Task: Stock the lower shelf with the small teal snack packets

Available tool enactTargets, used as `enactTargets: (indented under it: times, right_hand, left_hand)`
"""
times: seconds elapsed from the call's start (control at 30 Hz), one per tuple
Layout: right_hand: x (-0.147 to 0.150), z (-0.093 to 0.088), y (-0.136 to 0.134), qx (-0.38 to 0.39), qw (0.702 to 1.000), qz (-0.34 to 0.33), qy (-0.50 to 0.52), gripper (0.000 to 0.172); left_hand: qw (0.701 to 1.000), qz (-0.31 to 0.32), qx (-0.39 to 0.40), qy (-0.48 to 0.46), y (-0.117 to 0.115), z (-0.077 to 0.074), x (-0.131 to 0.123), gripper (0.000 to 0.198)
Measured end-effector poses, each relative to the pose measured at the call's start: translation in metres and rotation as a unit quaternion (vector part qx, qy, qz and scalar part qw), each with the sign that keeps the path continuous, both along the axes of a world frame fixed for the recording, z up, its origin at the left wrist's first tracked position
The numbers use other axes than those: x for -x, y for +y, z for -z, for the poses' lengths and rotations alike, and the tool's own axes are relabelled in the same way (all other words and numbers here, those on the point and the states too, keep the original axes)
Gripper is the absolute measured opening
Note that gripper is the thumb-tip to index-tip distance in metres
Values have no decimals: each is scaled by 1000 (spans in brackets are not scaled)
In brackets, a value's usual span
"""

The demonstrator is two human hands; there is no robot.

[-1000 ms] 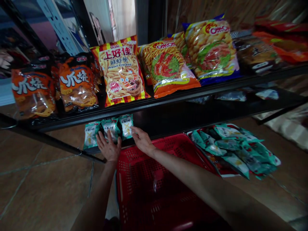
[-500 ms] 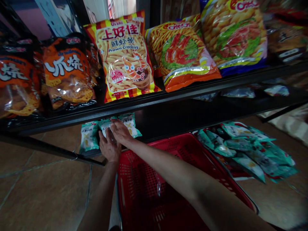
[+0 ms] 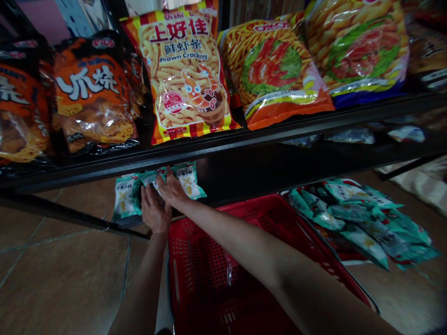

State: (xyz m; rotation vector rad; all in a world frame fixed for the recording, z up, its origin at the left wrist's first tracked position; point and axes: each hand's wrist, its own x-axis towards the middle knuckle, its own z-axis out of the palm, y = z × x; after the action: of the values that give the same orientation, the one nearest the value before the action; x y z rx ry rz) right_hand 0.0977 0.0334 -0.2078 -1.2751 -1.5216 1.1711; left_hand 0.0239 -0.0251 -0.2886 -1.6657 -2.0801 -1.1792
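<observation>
On the low black shelf, three small teal-and-white snack bags stand in a row. My left hand (image 3: 155,213) and my right hand (image 3: 173,190) are both on the middle snack bag (image 3: 149,178), fingers closed about its front and sides and hiding most of it. Left of my hands is another teal snack bag (image 3: 124,197), upright and facing me. The third teal snack bag (image 3: 191,180) leans just right of my right hand. Below my forearms sits a red plastic basket (image 3: 195,279), its perforated wall showing.
A second basket heaped with teal snack bags (image 3: 366,218) stands on the floor at right. The upper shelf edge (image 3: 195,152) runs above my hands, carrying a prawn cracker bag (image 3: 188,88), orange-and-black bags (image 3: 94,97) and other large bags. Clear packets (image 3: 352,136) lie farther back below.
The view has shifted slightly, so the upper bags sit higher. My hands stay at the middle snack bag, with only small finger movements.
</observation>
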Motion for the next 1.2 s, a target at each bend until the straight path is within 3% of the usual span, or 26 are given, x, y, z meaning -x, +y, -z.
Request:
enactTargets:
  times: [0.2, 0.7, 1.0, 1.2]
  right_hand:
    - [6, 9, -2, 52, 999, -6, -6, 57]
    - [13, 25, -3, -4, 1000, 7, 3, 60]
    - [15, 35, -10, -64, 998, 2, 15, 61]
    - [14, 29, -32, -154, 988, -4, -13, 59]
  left_hand:
    - [1000, 11, 9, -2, 3, 4, 5, 85]
    - [1000, -21, -3, 4, 12, 11, 7, 65]
    - [999, -14, -49, 14, 10, 15, 12, 66]
    - [997, -20, -80, -2, 4, 1, 21, 55]
